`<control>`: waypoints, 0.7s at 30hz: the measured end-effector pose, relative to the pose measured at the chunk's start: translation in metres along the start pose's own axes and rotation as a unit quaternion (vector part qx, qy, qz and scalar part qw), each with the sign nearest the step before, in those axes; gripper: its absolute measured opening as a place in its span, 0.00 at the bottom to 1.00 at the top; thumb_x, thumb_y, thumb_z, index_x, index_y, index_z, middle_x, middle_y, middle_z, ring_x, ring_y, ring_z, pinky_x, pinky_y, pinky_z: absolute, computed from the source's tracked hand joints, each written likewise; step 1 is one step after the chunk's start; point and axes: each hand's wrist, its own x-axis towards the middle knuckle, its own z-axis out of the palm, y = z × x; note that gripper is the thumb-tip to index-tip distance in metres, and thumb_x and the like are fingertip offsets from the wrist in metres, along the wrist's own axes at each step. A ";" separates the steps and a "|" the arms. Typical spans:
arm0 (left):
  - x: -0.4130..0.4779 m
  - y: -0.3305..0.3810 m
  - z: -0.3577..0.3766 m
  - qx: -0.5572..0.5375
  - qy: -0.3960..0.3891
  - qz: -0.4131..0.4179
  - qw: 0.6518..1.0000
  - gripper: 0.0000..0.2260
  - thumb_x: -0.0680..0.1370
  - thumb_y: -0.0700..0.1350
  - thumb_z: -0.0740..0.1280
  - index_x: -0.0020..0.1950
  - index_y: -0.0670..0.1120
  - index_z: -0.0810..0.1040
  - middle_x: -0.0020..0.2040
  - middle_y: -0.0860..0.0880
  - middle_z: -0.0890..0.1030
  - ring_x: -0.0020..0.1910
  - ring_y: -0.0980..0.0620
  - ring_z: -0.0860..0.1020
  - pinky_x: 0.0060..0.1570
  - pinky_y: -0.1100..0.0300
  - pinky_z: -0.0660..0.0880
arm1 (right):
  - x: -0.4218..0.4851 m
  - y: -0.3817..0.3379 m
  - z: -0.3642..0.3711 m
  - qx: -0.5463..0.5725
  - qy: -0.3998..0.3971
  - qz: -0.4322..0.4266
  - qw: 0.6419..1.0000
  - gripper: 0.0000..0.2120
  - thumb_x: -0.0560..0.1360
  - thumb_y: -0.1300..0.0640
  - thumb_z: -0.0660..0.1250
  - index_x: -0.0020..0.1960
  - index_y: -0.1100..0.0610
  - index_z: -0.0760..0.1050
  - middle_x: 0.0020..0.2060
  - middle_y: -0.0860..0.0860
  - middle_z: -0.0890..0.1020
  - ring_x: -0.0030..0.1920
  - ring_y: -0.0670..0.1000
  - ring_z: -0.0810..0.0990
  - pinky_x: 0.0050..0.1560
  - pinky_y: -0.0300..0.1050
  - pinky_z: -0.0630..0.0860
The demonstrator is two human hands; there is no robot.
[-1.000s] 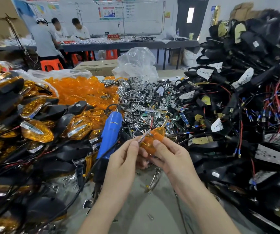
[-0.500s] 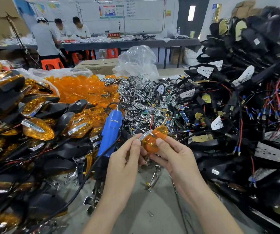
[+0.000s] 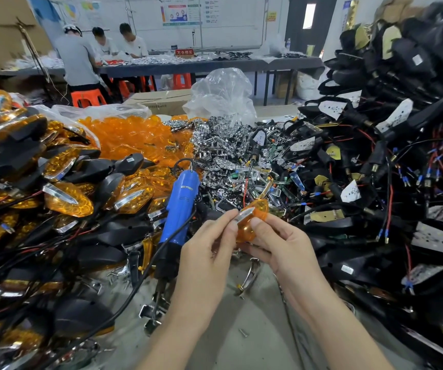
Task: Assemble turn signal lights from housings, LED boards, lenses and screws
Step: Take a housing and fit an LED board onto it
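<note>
Two big heaps flank you on the counter point(image 3: 241, 351). On your right rises a tangle of black housings point(image 3: 412, 62) with red and black wires, many showing white LED boards point(image 3: 440, 240) and none yet covered: that is the work left. On your left lies a stack of finished lights point(image 3: 68, 200), black shells closed with orange covers and chrome trim: that is the work done. The right heap stands higher, so I judge you are around the middle of the batch, with much still to build.

Behind, between the two, sit a mound of loose lenses point(image 3: 129, 137) and a mound of chrome trim pieces point(image 3: 220, 145), both plentiful. Nearer, the blue electric screwdriver point(image 3: 180, 206) lies idle against the finished stack, its tip toward you, touched by neither hand.

Your left hand point(image 3: 204, 263) and right hand point(image 3: 281, 247) meet just above the counter. The right grip grasps one orange lens point(image 3: 257, 209), thumb pressed on its face. The left grip pinches the end of a chrome strip point(image 3: 245, 213) that lies against that lens. The unit in hand seems to be at the trim-to-lens step, and a housing with its board, then the screws, are yet to come for it.

One loose screw point(image 3: 243, 333) lies on the counter below your wrists.
</note>
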 end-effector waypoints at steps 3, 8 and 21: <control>-0.001 0.001 0.002 0.041 0.001 0.039 0.998 0.12 0.82 0.50 0.64 0.60 0.66 0.77 0.51 0.60 0.81 0.51 0.60 0.80 0.49 0.72 0.73 | -0.001 -0.001 0.000 0.012 0.006 -0.004 1.000 0.09 0.81 0.56 0.67 0.54 0.53 0.87 0.51 0.59 0.87 0.53 0.57 0.87 0.51 0.46 0.83; -0.003 -0.004 0.006 0.059 0.013 0.052 0.997 0.12 0.82 0.50 0.64 0.63 0.56 0.81 0.51 0.57 0.77 0.49 0.54 0.80 0.48 0.61 0.77 | -0.002 -0.004 0.004 0.038 0.031 -0.016 0.999 0.18 0.69 0.44 0.74 0.53 0.54 0.86 0.51 0.59 0.87 0.49 0.57 0.87 0.46 0.47 0.83; -0.004 0.000 0.010 -0.106 -0.027 -0.078 0.991 0.13 0.78 0.56 0.67 0.62 0.60 0.77 0.52 0.57 0.83 0.46 0.56 0.82 0.47 0.54 0.81 | -0.002 -0.006 -0.002 0.100 0.023 -0.003 0.995 0.10 0.71 0.52 0.73 0.51 0.51 0.85 0.50 0.59 0.87 0.46 0.55 0.88 0.42 0.45 0.83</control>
